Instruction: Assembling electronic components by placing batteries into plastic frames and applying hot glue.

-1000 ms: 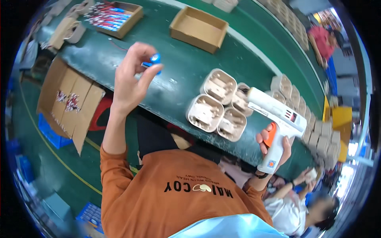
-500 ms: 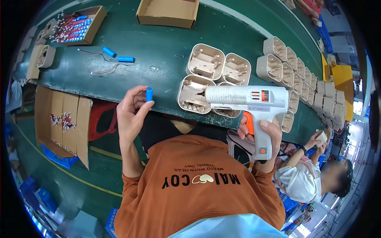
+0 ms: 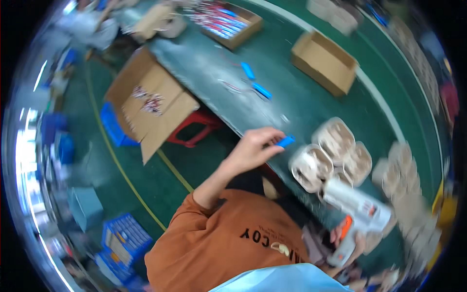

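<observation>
Between the thumb and fingers of my left hand is a small blue cylindrical battery, held above the table's near edge. My right hand grips a white and grey glue gun with an orange trigger. The glue gun's front end lies over the group of cream plastic housings, close to the nearest ones; motion blur hides whether its nozzle touches. Farther back on the green table rest two more blue batteries with thin wires.
A carton of wired blue batteries and another cardboard box stand on the far side. More cream housings are stacked at right. Left of the table are an open carton and a red stool.
The whole view has turned and blurred, with the table now slanting down to the right. Both hands still hold the battery and the glue gun; the battery appears nearer the housings.
</observation>
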The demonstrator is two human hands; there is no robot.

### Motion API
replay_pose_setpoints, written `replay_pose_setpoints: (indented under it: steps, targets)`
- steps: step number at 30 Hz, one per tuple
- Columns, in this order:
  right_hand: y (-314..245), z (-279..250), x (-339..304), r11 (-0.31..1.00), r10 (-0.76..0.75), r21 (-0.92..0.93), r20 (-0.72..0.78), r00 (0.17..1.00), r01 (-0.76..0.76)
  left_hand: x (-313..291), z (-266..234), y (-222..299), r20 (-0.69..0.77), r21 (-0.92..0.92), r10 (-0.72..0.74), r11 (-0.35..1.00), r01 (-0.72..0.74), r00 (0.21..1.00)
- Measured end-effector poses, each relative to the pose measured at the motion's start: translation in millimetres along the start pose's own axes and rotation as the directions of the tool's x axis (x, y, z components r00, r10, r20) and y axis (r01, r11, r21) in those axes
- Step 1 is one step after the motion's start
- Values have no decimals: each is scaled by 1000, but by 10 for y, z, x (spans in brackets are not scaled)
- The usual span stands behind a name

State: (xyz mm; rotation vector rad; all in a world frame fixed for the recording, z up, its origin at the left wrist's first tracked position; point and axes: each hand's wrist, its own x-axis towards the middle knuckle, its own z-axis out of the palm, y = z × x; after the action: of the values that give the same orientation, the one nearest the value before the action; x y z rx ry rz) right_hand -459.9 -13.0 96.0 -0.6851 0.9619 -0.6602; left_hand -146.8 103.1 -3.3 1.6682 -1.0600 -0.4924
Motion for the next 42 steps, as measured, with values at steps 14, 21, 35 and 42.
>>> replay_pose_setpoints:
  steps: [14, 21, 35, 42]
  targets:
    - [62, -378, 583, 990, 53, -138, 176, 983, -28, 64, 396, -360, -340, 496, 199, 868, -5, 919]
    - [114, -483, 664, 997, 71, -53, 209, 975, -61, 79, 405, -351, -325, 507, 209, 862, -17, 922]
    - [193, -466, 830, 996, 85, -3, 285, 955, -88, 73, 402, -363, -324, 507, 218, 861, -26, 920]
    - [229, -465, 701, 998, 19, 57, 339, 941, -41, 66, 377, -320, -323, 515, 204, 857, -9, 924]
